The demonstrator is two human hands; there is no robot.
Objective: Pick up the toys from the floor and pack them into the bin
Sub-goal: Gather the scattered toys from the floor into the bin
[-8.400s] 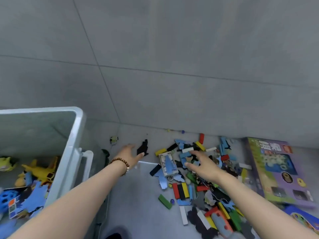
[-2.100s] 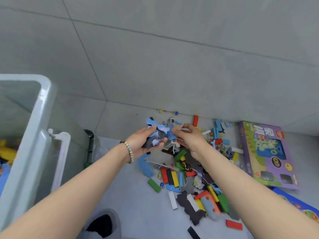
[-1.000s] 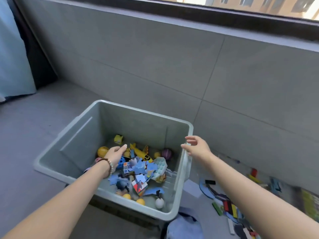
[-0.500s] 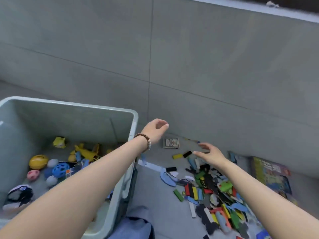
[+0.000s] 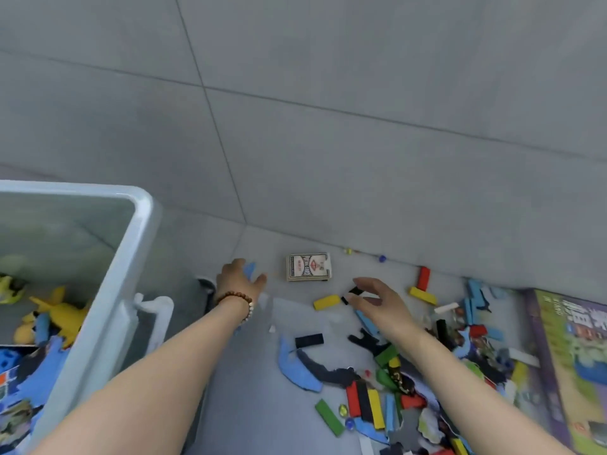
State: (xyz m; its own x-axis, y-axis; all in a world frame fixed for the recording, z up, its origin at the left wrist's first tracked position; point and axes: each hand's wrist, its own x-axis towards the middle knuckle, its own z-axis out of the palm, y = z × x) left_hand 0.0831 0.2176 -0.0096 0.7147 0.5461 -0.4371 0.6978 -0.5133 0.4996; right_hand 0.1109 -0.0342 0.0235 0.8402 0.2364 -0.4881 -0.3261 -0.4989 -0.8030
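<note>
Both hands empty. A second ago they were at the bin, dumping the blue puzzle handful; now they are back down at the floor. That load is in, and I judge the next pick is starting.

My left hand [image 5: 238, 280], bead bracelet [image 5: 235, 295] at the wrist, has its fingers loosely apart and reaching onto a blue foam scrap [image 5: 250, 268] just past the fingertips; contact unclear. My right hand [image 5: 377, 302] hovers with fingers spread, clamped on nothing. A small black block [image 5: 355, 291] sits right under its fingertips, with a yellow block [image 5: 326, 302] just left of that.

Between the hands and a little beyond lies a card pack [image 5: 308, 267], a flat printed carton. Behind my right wrist is the main heap [image 5: 394, 389]: hard, glossy rectangular blocks in red, black, yellow and green, thin jagged blue foam puzzle pieces, and a few glass marbles. A purple game box [image 5: 571, 356] lies right of the heap.

The bin [image 5: 139, 221] is left of my left forearm, smooth pale plastic with a rounded rim. A yellow toy plane [image 5: 64, 315] and blue pieces are inside.

Plenty is still on the grey tile floor [image 5: 262, 405].
</note>
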